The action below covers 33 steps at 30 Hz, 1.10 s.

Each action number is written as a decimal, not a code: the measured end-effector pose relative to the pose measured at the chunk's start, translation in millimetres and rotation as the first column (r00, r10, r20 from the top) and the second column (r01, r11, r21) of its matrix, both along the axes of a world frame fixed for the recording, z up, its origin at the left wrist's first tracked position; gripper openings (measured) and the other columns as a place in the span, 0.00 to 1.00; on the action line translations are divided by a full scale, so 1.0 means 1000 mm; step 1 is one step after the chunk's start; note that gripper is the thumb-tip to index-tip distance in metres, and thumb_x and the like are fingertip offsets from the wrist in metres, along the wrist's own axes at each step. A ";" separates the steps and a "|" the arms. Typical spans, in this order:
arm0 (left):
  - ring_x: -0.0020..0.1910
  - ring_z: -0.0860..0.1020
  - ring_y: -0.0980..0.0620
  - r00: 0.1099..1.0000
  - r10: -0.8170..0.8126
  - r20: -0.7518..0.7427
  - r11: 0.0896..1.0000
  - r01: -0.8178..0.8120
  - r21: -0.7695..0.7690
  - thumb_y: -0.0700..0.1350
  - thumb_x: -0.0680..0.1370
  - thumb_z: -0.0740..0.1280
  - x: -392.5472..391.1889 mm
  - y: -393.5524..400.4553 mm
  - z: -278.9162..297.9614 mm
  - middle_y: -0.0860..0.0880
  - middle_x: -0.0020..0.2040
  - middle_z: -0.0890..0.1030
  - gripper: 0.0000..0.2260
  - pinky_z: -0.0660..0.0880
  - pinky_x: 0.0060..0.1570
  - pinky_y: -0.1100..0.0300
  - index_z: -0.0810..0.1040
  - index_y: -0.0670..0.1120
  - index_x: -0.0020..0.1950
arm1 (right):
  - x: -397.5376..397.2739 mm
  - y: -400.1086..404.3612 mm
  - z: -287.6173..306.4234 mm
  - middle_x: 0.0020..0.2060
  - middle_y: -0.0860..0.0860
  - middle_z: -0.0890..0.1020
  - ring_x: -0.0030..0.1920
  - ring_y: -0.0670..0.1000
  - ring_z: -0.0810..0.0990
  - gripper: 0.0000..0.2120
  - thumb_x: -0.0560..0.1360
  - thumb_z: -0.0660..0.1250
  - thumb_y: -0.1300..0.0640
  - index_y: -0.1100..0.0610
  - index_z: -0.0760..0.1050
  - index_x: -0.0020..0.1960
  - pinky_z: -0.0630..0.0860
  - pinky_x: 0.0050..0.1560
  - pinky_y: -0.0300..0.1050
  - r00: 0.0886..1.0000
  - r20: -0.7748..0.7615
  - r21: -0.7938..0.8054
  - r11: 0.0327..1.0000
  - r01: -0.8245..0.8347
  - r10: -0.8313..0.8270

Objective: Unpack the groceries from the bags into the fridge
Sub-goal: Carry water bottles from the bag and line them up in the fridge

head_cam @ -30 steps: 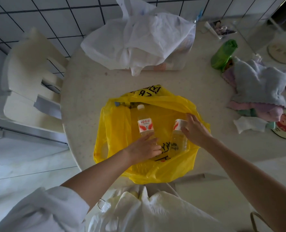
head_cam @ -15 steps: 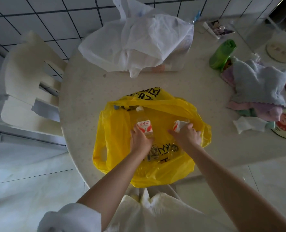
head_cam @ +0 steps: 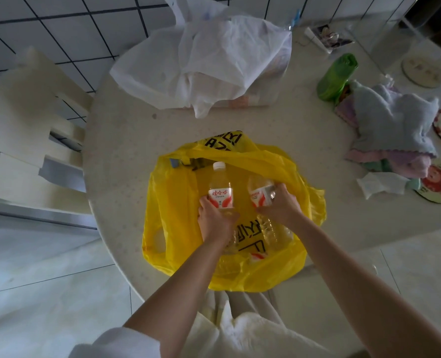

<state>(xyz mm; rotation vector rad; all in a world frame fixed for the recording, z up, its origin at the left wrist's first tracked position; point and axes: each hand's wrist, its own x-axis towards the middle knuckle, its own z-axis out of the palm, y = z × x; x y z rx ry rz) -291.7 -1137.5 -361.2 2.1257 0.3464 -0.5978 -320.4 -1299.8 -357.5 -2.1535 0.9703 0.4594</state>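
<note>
Dim, soft daylight, faint shadows; wide-angle bending at the edges; slightly soft focus throughout.

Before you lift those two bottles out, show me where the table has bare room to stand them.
Bare table lies between the yellow bag and the white bag, running left to the rim by the chair. A second patch lies right of the yellow bag, below the tissue. The far right is crowded: towels, green bottle, coasters.

A white plastic chair (head_cam: 31,130) stands beside the round bench (head_cam: 126,156). Folded towels (head_cam: 392,125) lie near a green bottle (head_cam: 336,77).
</note>
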 end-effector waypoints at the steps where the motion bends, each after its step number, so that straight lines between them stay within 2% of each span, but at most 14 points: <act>1: 0.57 0.75 0.45 0.999 -0.010 0.032 1.000 0.010 -0.009 0.44 0.65 0.78 -0.002 0.003 0.002 0.46 0.59 0.73 0.34 0.78 0.52 0.48 0.64 0.46 0.65 | -0.001 0.000 0.002 0.58 0.55 0.77 0.51 0.55 0.79 0.39 0.64 0.79 0.55 0.56 0.61 0.68 0.76 0.35 0.41 0.999 0.034 0.028 1.000 -0.008 0.007; 4: 0.56 0.71 0.50 0.991 -0.029 0.127 0.997 0.037 -0.063 0.43 0.64 0.79 0.000 0.011 0.013 0.47 0.59 0.72 0.39 0.73 0.48 0.57 0.64 0.46 0.69 | -0.006 0.001 0.013 0.55 0.51 0.79 0.47 0.49 0.76 0.39 0.61 0.81 0.54 0.55 0.65 0.66 0.67 0.31 0.33 0.994 0.101 0.057 0.997 -0.049 0.043; 6: 0.56 0.72 0.51 0.988 -0.033 0.151 0.990 0.053 -0.131 0.42 0.63 0.80 0.003 0.018 0.022 0.47 0.60 0.73 0.40 0.74 0.49 0.56 0.65 0.46 0.71 | -0.011 0.001 0.025 0.53 0.48 0.78 0.48 0.48 0.76 0.38 0.60 0.82 0.54 0.55 0.68 0.65 0.71 0.35 0.34 0.985 0.166 0.082 0.995 -0.050 0.036; 8: 0.57 0.75 0.48 0.987 -0.034 0.158 0.982 0.062 -0.178 0.41 0.62 0.80 0.005 0.026 0.031 0.46 0.58 0.75 0.37 0.77 0.53 0.51 0.68 0.46 0.68 | -0.017 0.004 0.038 0.51 0.46 0.79 0.51 0.49 0.79 0.35 0.58 0.82 0.54 0.53 0.71 0.62 0.78 0.44 0.42 0.963 0.269 0.158 0.987 -0.013 -0.031; 10: 0.55 0.77 0.46 0.987 -0.028 0.158 0.984 0.055 -0.167 0.42 0.62 0.80 0.006 0.032 0.041 0.47 0.56 0.76 0.33 0.78 0.51 0.53 0.71 0.46 0.64 | -0.024 0.010 0.051 0.50 0.46 0.81 0.52 0.50 0.81 0.34 0.57 0.82 0.55 0.51 0.72 0.58 0.80 0.49 0.48 0.928 0.353 0.232 0.972 0.033 -0.116; 14: 0.51 0.78 0.50 0.987 0.014 0.161 0.972 0.024 -0.233 0.42 0.61 0.81 -0.002 0.042 0.062 0.49 0.55 0.77 0.33 0.74 0.41 0.63 0.71 0.48 0.62 | -0.034 0.031 0.074 0.51 0.46 0.82 0.51 0.47 0.82 0.36 0.53 0.82 0.52 0.51 0.73 0.59 0.80 0.49 0.45 0.870 0.447 0.339 0.939 0.050 -0.208; 17: 0.51 0.78 0.51 0.978 0.044 0.205 0.965 0.011 -0.261 0.43 0.60 0.81 -0.015 0.056 0.077 0.51 0.54 0.78 0.33 0.76 0.43 0.62 0.70 0.49 0.61 | -0.044 0.048 0.086 0.51 0.46 0.83 0.51 0.46 0.83 0.34 0.55 0.82 0.56 0.49 0.74 0.58 0.80 0.47 0.41 0.834 0.502 0.389 0.921 0.019 -0.229; 19: 0.50 0.77 0.52 0.971 0.052 0.235 0.970 0.007 -0.242 0.43 0.60 0.81 -0.025 0.068 0.084 0.52 0.52 0.77 0.34 0.77 0.45 0.58 0.69 0.51 0.61 | -0.052 0.058 0.093 0.49 0.43 0.83 0.49 0.43 0.83 0.32 0.55 0.82 0.55 0.43 0.73 0.54 0.79 0.43 0.36 0.819 0.539 0.386 0.922 -0.036 -0.194; 21: 0.46 0.77 0.56 0.962 0.081 0.263 0.972 -0.018 -0.233 0.43 0.59 0.81 -0.038 0.082 0.090 0.58 0.47 0.76 0.33 0.75 0.43 0.61 0.68 0.53 0.58 | -0.064 0.067 0.098 0.49 0.41 0.83 0.49 0.41 0.83 0.31 0.53 0.82 0.51 0.40 0.73 0.53 0.79 0.42 0.34 0.813 0.564 0.365 0.926 -0.091 -0.143; 24: 0.44 0.76 0.62 0.954 0.138 0.268 0.968 -0.072 -0.240 0.44 0.59 0.81 -0.065 0.099 0.096 0.60 0.46 0.76 0.34 0.71 0.38 0.67 0.68 0.55 0.58 | -0.085 0.077 0.098 0.51 0.43 0.82 0.51 0.45 0.83 0.34 0.51 0.81 0.46 0.38 0.72 0.53 0.80 0.48 0.42 0.810 0.582 0.345 0.924 -0.167 -0.071; 27: 0.45 0.77 0.63 0.944 0.206 0.257 0.958 -0.141 -0.250 0.43 0.59 0.81 -0.100 0.113 0.098 0.60 0.47 0.77 0.34 0.73 0.40 0.66 0.68 0.56 0.59 | -0.108 0.088 0.098 0.54 0.45 0.81 0.54 0.46 0.82 0.39 0.49 0.81 0.43 0.32 0.68 0.56 0.80 0.52 0.50 0.796 0.605 0.351 0.902 -0.251 -0.014; 29: 0.45 0.77 0.63 0.932 0.267 0.245 0.945 -0.203 -0.257 0.43 0.60 0.81 -0.128 0.119 0.099 0.60 0.47 0.78 0.34 0.74 0.44 0.63 0.68 0.56 0.59 | -0.126 0.095 0.099 0.56 0.47 0.80 0.54 0.46 0.81 0.43 0.50 0.81 0.42 0.28 0.64 0.59 0.80 0.50 0.46 0.777 0.628 0.349 0.879 -0.324 0.037; 33: 0.46 0.79 0.60 0.887 0.395 0.240 0.906 -0.334 -0.260 0.42 0.58 0.81 -0.192 0.130 0.099 0.58 0.47 0.79 0.35 0.77 0.45 0.60 0.69 0.55 0.60 | -0.164 0.110 0.103 0.57 0.46 0.79 0.54 0.44 0.82 0.45 0.50 0.82 0.41 0.32 0.64 0.61 0.79 0.44 0.37 0.754 0.650 0.380 0.817 -0.433 0.097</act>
